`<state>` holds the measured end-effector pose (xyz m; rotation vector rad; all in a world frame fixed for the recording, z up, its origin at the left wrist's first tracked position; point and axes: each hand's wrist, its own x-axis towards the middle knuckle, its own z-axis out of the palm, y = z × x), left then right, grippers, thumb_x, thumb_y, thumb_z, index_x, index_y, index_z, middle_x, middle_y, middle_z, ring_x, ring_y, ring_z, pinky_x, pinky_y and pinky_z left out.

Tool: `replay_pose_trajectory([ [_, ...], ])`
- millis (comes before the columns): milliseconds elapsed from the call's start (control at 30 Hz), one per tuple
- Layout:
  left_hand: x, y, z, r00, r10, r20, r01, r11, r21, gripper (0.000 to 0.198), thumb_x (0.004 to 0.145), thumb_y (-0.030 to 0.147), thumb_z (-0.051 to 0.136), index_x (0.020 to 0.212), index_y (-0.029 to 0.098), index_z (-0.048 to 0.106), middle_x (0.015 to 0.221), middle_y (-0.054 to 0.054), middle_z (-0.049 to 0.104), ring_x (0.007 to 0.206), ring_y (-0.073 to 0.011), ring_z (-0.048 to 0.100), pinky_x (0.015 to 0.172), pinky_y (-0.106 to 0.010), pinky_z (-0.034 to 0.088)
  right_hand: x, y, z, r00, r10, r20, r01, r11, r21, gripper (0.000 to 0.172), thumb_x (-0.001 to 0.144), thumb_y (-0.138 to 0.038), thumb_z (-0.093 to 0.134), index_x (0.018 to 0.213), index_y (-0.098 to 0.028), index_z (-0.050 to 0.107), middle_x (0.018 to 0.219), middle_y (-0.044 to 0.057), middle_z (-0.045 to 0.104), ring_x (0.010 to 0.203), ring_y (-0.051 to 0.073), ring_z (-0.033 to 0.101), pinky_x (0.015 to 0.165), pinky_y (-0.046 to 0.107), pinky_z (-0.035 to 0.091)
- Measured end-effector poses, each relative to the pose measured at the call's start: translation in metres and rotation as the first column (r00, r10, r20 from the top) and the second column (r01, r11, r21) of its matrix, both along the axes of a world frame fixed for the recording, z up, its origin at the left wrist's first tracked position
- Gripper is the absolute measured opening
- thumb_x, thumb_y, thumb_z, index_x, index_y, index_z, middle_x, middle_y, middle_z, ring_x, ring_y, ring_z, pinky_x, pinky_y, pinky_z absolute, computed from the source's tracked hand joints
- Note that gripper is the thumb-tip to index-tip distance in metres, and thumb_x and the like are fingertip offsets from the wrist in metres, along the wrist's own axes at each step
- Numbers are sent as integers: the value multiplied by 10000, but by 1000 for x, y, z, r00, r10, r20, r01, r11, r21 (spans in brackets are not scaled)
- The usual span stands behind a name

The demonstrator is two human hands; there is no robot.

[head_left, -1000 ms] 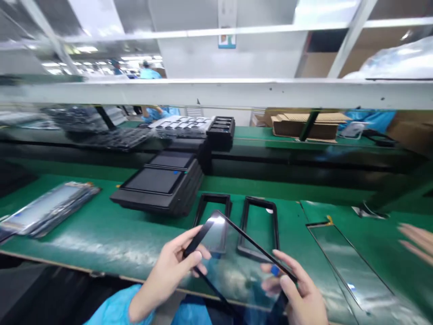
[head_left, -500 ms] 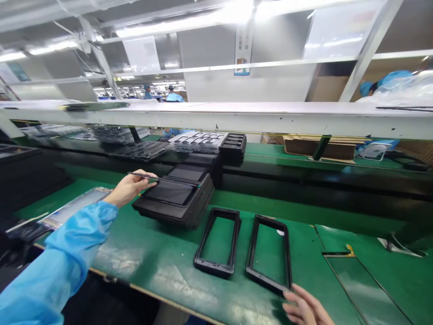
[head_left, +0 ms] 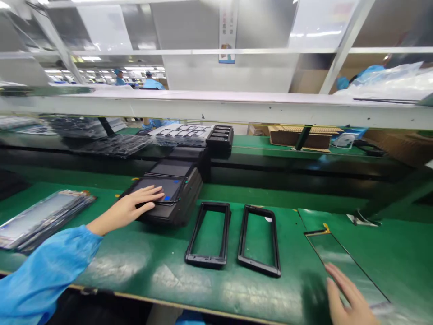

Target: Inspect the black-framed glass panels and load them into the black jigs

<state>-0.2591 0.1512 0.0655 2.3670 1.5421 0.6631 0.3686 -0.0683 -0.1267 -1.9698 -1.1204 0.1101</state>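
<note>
My left hand [head_left: 140, 204] lies flat with outstretched fingers on a dark screen panel [head_left: 170, 186] with blue dots. That panel rests a little askew on a stack of dark trays [head_left: 184, 208]. At the lower right, my right hand [head_left: 350, 295] hovers at the left edge of a clear glass panel [head_left: 350, 259] with a thin black border and an orange tab; its fingers are stretched and hold nothing visible. Between the hands, a black rectangular frame [head_left: 207, 261] lies on the green table, and a second black frame [head_left: 259, 267] sits just right of it.
A pile of bagged panels [head_left: 43, 216] lies on the left of the green table [head_left: 135, 266]. On the rear ledge stand white trays [head_left: 184, 131], a stack of black trays [head_left: 219, 135] and cardboard [head_left: 287, 137]. A white shelf [head_left: 237, 106] crosses above. Co-workers appear behind.
The thin panel pinched in my left hand has come down flat onto the stack, and the fingers have spread. My right hand has left the right-hand frame's corner and moved right to the glass panel.
</note>
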Motion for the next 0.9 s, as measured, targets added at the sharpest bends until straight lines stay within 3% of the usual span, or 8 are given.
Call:
replay_pose_trajectory([
  [67,7,-6,-11,999,-2,-38,6,995,104,525,997,676,471,1216,346,816,1501,2,690,1495,-328,536,1285,-553,356,26,12,-1,941,50,336,-31,998,-60,770,980,-607,310,1267,-34,736,1528,331,571,1476,530,475,1148,697,452],
  [100,12,-9,-15,1000,22,-10,-20,984,180,528,1004,678,445,1187,347,813,1457,11,725,1473,-328,561,1274,-573,376,36,16,-3,923,57,380,-21,995,-100,813,984,-590,289,1284,34,715,1542,373,530,1524,557,380,1165,723,408],
  [233,67,-23,-18,998,61,9,-60,927,371,388,1026,553,491,1210,345,763,1305,19,798,1299,-311,692,1192,-539,501,49,18,-18,898,127,422,-29,973,-231,739,1001,-504,333,1376,46,654,1477,344,610,1443,536,502,1122,690,459],
  [300,117,-30,-21,981,108,-162,-60,959,277,405,1067,427,436,1259,280,760,1290,-35,792,1215,-272,732,1149,-431,536,43,7,-23,886,158,437,-43,965,-260,712,1008,-506,358,1408,16,631,1504,312,604,1434,507,525,1119,649,483],
  [367,167,-28,-29,950,49,-307,-7,991,135,360,1030,319,510,1257,247,779,1289,-60,780,1150,-259,759,1067,-357,574,34,-9,-25,867,200,456,-74,957,-279,702,1008,-545,395,1444,-38,607,1528,276,598,1452,486,519,1131,626,488],
  [500,226,4,-51,863,107,-493,-144,989,-37,237,1023,250,632,1195,146,759,1175,-120,765,1011,-272,770,945,-449,616,24,-50,-29,822,296,486,-169,943,-288,718,979,-618,502,1543,-175,506,1556,223,592,1449,483,538,1145,644,486],
  [700,228,37,-62,801,151,-579,-277,951,-135,351,1023,356,700,1315,164,671,1308,-116,701,1105,-267,718,938,-484,621,27,-96,-27,841,334,425,-261,940,-221,512,1027,-432,495,1510,-274,556,1489,131,684,1382,419,634,1158,653,491],
  [900,219,38,-60,822,159,-547,-271,954,-130,383,1018,359,706,1345,167,656,1346,-122,686,1144,-281,706,968,-508,608,24,-103,-3,898,303,320,-250,948,-197,481,1028,-347,475,1482,-424,615,1500,18,679,1364,391,650,1138,677,531],
])
